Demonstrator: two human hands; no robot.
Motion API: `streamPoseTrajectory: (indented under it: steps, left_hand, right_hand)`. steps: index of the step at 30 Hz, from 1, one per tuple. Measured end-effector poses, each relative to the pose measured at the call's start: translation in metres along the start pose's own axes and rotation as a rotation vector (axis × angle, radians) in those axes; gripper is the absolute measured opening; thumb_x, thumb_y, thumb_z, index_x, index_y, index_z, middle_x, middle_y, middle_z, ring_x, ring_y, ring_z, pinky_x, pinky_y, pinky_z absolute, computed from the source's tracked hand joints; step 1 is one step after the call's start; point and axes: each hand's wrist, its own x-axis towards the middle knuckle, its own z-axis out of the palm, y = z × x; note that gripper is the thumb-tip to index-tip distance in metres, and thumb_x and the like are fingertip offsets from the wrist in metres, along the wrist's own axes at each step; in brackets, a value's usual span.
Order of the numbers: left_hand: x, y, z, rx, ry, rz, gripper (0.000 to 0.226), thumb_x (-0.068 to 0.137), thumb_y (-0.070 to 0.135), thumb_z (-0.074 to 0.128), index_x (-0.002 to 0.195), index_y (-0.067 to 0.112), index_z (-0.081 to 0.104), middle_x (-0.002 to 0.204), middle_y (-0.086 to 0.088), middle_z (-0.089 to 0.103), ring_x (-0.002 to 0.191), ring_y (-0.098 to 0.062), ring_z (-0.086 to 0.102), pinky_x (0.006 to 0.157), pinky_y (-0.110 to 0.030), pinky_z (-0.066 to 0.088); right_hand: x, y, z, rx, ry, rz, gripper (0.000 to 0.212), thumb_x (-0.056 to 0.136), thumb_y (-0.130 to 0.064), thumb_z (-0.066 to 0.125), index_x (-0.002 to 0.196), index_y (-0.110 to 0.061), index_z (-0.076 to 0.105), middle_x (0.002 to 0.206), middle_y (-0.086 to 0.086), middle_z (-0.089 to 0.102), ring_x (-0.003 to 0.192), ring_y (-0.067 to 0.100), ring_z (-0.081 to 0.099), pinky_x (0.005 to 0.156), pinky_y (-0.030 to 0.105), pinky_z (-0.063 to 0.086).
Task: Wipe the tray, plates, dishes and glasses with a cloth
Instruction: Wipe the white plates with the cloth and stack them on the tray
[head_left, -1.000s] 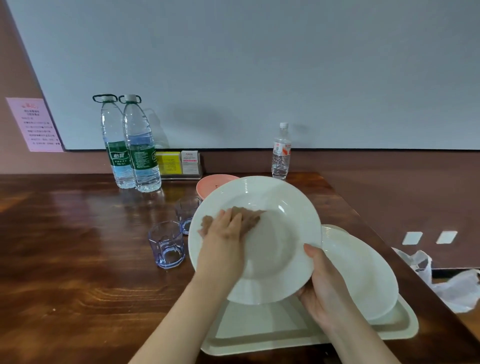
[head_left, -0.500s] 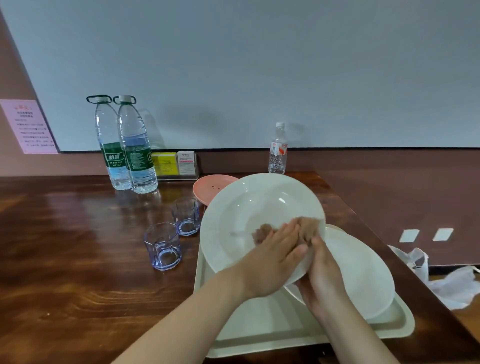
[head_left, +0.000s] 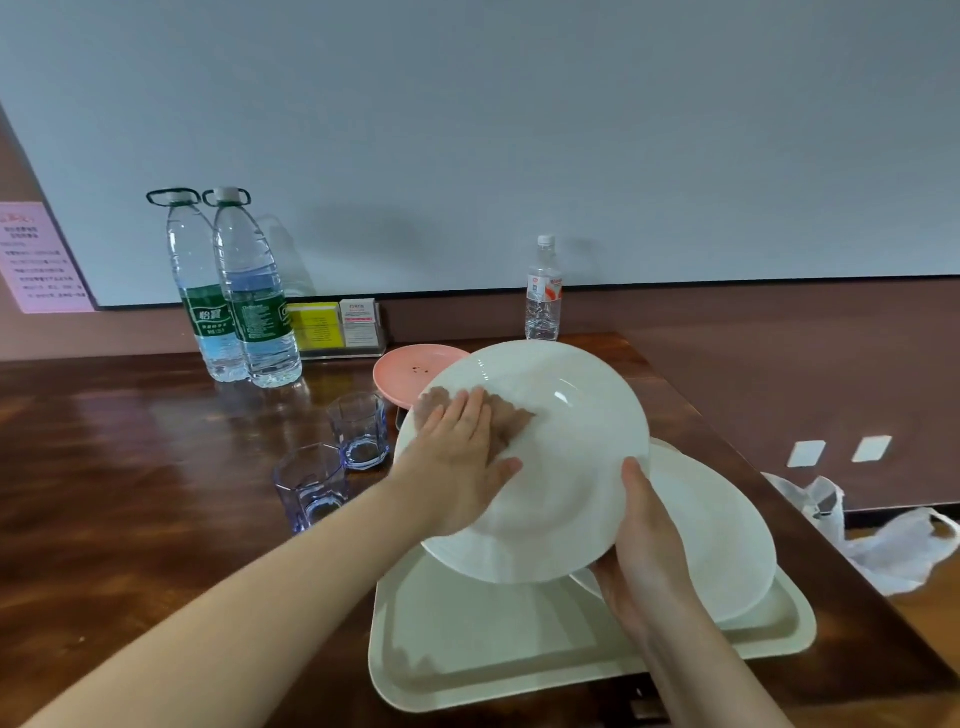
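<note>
A large white plate (head_left: 561, 467) is held tilted above the cream tray (head_left: 467, 660). My right hand (head_left: 644, 540) grips its lower right rim, thumb on the face. My left hand (head_left: 457, 457) presses a brown cloth (head_left: 511, 421) flat against the plate's upper left, fingers straight. A second white plate (head_left: 711, 535) lies on the tray's right side. Two bluish glasses (head_left: 311, 483) (head_left: 360, 428) stand left of the tray. A pink dish (head_left: 415, 371) sits behind the held plate.
Two large water bottles (head_left: 249, 296) and a small bottle (head_left: 543, 291) stand at the table's back by the wall, with a card holder (head_left: 337, 327) between them. The wooden table's right edge (head_left: 779, 493) runs close to the tray. A white plastic bag (head_left: 883, 545) lies beyond it.
My left hand with the cloth has swept from the plate's lower right, near my right hand, back up to its upper left. The plate stays held over the tray.
</note>
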Motion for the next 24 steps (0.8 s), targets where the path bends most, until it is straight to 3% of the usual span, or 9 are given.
streamPoseTrajectory:
  steps: [2,4,7,9,11,15,20,24]
  left_hand:
    - [-0.002,0.022,0.002,-0.179,-0.009,0.039,0.067,0.099,0.048,0.017,0.150,0.006,0.002,0.159,-0.011,-0.006,0.146,-0.023,-0.006,0.117,-0.036,-0.005]
    - [-0.012,0.046,0.001,-0.292,-0.032,0.187,0.062,0.101,0.044,0.016,0.150,0.010,0.003,0.159,-0.006,-0.006,0.146,-0.017,-0.008,0.115,-0.028,-0.008]
    - [-0.034,0.064,-0.003,-0.438,0.077,0.352,0.056,0.101,0.038,0.028,0.150,0.019,0.008,0.159,0.005,0.004,0.145,-0.008,0.000,0.116,-0.018,-0.004]
    - [-0.044,0.061,-0.003,-0.336,0.216,0.437,0.052,0.098,0.036,0.032,0.147,0.017,0.029,0.154,0.002,0.028,0.141,-0.010,0.026,0.116,-0.022,0.018]
    - [-0.048,0.049,-0.001,-0.191,0.259,0.536,0.048,0.092,0.036,0.037,0.134,0.015,0.052,0.138,0.000,0.053,0.124,-0.015,0.052,0.103,-0.029,0.043]
    - [-0.054,0.020,0.000,-0.062,0.271,0.653,0.043,0.093,0.040,0.041,0.127,0.020,0.058,0.129,0.003,0.060,0.111,-0.018,0.059,0.098,-0.029,0.043]
    - [-0.061,-0.022,-0.002,0.050,0.353,0.585,0.048,0.099,0.042,0.028,0.117,0.016,0.066,0.123,0.000,0.064,0.113,-0.021,0.054,0.104,-0.031,0.033]
    - [-0.049,-0.043,0.000,0.046,0.350,0.282,0.061,0.100,0.041,0.016,0.124,0.005,0.060,0.135,-0.011,0.054,0.128,-0.033,0.047,0.112,-0.035,0.022]
  right_hand:
    - [0.002,0.003,0.005,0.023,0.011,0.034,0.029,0.099,-0.038,0.035,0.101,-0.024,0.061,0.090,-0.002,0.073,0.087,0.018,0.068,0.067,0.035,0.054]
    - [0.004,0.004,0.007,0.055,0.016,0.066,0.038,0.099,-0.041,0.033,0.105,-0.018,0.063,0.094,0.003,0.074,0.088,0.019,0.070,0.070,0.035,0.054]
    - [0.004,0.003,0.008,0.133,-0.017,0.092,0.049,0.101,-0.039,0.029,0.100,-0.006,0.066,0.092,0.010,0.074,0.084,0.018,0.072,0.064,0.025,0.057]
    - [0.001,0.000,0.007,0.187,-0.009,0.113,0.051,0.100,-0.040,0.030,0.092,-0.004,0.066,0.081,0.010,0.074,0.072,0.016,0.072,0.056,0.022,0.057]
    - [0.001,-0.001,0.004,0.202,0.009,0.127,0.054,0.100,-0.043,0.030,0.091,-0.003,0.065,0.076,0.011,0.074,0.066,0.018,0.072,0.055,0.024,0.058]
    - [0.003,-0.002,0.001,0.152,0.123,0.168,0.051,0.096,-0.050,0.038,0.105,-0.006,0.061,0.085,0.012,0.074,0.075,0.027,0.070,0.065,0.038,0.056]
    - [0.000,-0.012,0.001,0.131,0.140,0.078,0.029,0.097,-0.038,0.044,0.105,-0.014,0.057,0.089,0.003,0.068,0.082,0.019,0.065,0.062,0.035,0.051]
    - [-0.003,-0.018,0.000,0.058,0.078,0.051,0.021,0.097,-0.036,0.043,0.089,-0.024,0.057,0.087,-0.002,0.066,0.083,0.016,0.062,0.069,0.036,0.051]
